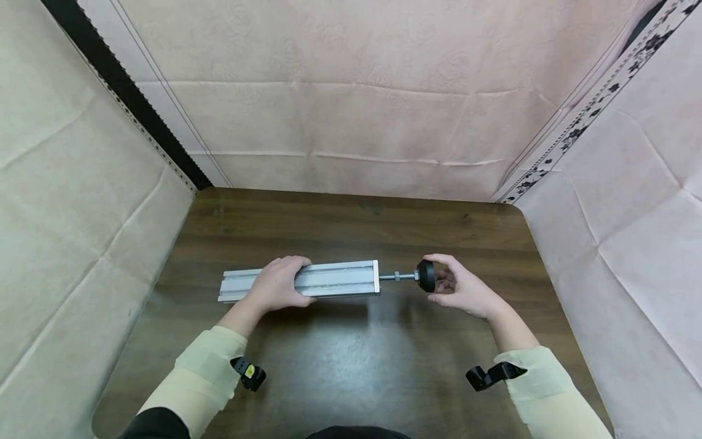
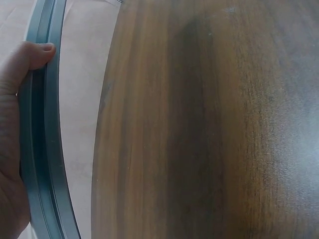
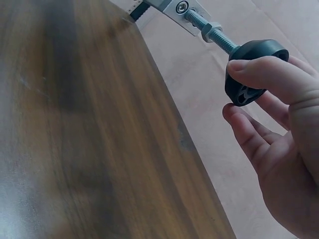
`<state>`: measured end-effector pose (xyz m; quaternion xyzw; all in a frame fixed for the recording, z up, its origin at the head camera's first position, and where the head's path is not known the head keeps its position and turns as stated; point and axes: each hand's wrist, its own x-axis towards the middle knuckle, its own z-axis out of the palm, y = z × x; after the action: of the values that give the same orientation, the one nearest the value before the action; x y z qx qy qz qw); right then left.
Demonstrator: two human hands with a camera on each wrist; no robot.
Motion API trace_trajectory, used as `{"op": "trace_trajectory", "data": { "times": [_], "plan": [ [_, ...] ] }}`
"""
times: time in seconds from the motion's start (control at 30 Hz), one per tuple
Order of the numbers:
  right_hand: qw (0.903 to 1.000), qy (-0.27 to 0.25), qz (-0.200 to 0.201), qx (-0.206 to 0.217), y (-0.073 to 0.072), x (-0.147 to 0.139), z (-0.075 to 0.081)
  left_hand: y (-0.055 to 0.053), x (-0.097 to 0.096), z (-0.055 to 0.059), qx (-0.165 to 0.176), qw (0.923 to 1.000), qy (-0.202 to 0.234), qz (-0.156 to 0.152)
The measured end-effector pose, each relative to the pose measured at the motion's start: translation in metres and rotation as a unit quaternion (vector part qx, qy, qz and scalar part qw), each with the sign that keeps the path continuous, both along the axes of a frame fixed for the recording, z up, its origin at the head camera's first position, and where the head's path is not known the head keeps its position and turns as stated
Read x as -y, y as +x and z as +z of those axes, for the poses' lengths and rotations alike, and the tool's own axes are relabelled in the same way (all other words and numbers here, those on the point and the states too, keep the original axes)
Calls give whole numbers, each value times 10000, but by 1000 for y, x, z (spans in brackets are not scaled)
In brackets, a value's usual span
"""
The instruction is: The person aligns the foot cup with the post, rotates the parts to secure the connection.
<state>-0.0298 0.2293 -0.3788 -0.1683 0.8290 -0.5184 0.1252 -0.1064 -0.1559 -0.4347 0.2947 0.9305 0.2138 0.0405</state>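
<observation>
My left hand [image 1: 278, 284] grips a silver aluminium extrusion profile [image 1: 340, 280], held level above the table with its grooves showing. In the left wrist view the thumb lies along the side of the profile [image 2: 54, 134]. A pale end plate [image 1: 376, 277] covers its right end, and a threaded rod [image 1: 388, 277] with nuts sticks out of it. On the rod's outer end sits a black levelling foot [image 1: 425, 276]. My right hand [image 1: 466, 291] holds this foot by its rim. The right wrist view shows the thumb on the foot [image 3: 266, 49], other fingers partly hidden behind it.
Below the hands is a brown wood-grain table [image 1: 340, 390]. Pale cloth walls stand at the back [image 1: 351, 122], left [image 1: 82, 244] and right [image 1: 620, 213]. Each forearm carries a black wrist camera, the left one [image 1: 249, 373] and the right one [image 1: 490, 376].
</observation>
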Motion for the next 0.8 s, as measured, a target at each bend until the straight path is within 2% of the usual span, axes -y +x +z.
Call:
{"op": "trace_trajectory", "data": {
  "times": [0.47, 0.7, 0.8],
  "plan": [
    [9996, 162, -197, 122, 3, -5, 3, -1, -9, -3, 32, 10000, 41, -57],
    [9993, 282, -183, 142, -5, -11, -22, 2, -3, -4, 16, 10000, -8, 81],
    [9992, 266, -227, 180, -6, -13, -27, 2, -4, -4, 4, 10000, -7, 48]
  ]
}}
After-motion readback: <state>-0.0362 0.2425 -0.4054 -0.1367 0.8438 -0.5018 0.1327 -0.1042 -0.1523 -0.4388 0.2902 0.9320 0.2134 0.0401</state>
